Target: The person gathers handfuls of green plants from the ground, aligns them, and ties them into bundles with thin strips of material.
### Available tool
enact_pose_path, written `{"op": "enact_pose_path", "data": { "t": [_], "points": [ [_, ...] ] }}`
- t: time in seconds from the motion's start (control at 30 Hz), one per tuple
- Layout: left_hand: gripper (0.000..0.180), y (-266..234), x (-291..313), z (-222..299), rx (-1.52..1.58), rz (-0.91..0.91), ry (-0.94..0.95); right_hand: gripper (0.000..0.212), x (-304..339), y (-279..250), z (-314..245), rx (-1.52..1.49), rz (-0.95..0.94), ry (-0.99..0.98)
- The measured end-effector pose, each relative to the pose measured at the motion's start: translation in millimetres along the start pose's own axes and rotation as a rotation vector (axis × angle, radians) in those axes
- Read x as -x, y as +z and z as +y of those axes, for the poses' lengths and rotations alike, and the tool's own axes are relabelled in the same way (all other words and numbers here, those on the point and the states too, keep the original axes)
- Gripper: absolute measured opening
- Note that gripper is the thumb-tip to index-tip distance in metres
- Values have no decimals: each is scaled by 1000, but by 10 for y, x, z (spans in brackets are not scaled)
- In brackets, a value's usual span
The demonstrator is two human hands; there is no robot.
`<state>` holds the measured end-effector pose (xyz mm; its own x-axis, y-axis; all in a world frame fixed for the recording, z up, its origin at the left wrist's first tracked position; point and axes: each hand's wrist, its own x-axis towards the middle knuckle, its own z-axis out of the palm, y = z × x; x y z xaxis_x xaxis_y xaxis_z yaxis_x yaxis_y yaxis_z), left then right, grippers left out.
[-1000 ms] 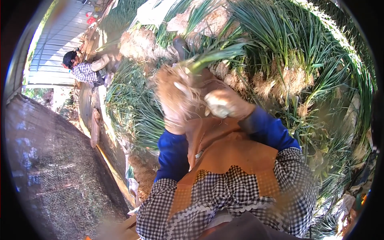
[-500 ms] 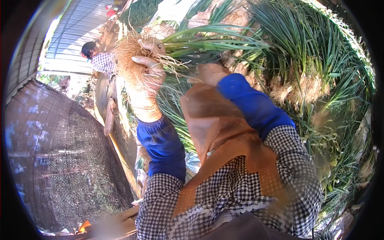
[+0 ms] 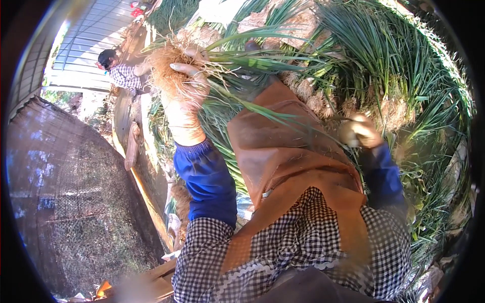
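Observation:
My left hand (image 3: 189, 83) is closed round the root end of a bunch of long-leaved green plants (image 3: 166, 70). Tan, stringy roots spill over its fingers, and the narrow leaves reach right, with one leaf drooping over the brown apron (image 3: 288, 136) on my lap. To the right of the apron is my right hand (image 3: 361, 132), blurred by motion with its fingers curled in. A thin dark strip sticks out on its left side; I cannot make out what it is.
Heaps of similar rooted plants (image 3: 374, 50) lie ahead and along the right. A dark mesh sheet (image 3: 81, 212) spreads at the left beside a wooden edge (image 3: 151, 209). Another person (image 3: 124, 76) in a checked shirt is at the far left, near a corrugated wall (image 3: 96, 40).
My right hand has swung from beside the bunch down and right, past the apron. The left hand keeps its grip nearly in place, while one leaf now droops lower over the apron.

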<state>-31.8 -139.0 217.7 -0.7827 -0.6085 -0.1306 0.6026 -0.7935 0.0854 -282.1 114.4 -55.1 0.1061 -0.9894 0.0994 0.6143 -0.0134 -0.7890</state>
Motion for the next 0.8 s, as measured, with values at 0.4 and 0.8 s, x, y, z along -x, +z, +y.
{"op": "enact_pose_path", "data": {
  "t": [0.4, 0.8],
  "points": [
    [26, 35, 93, -12, -58, -22, 85, 55, -1612, 1601, -471, 1259, 190, -179],
    [31, 501, 418, 782, -172, -79, 231, 19, -1615, -162, 551, 1996, -76, -9]
  ]
}}
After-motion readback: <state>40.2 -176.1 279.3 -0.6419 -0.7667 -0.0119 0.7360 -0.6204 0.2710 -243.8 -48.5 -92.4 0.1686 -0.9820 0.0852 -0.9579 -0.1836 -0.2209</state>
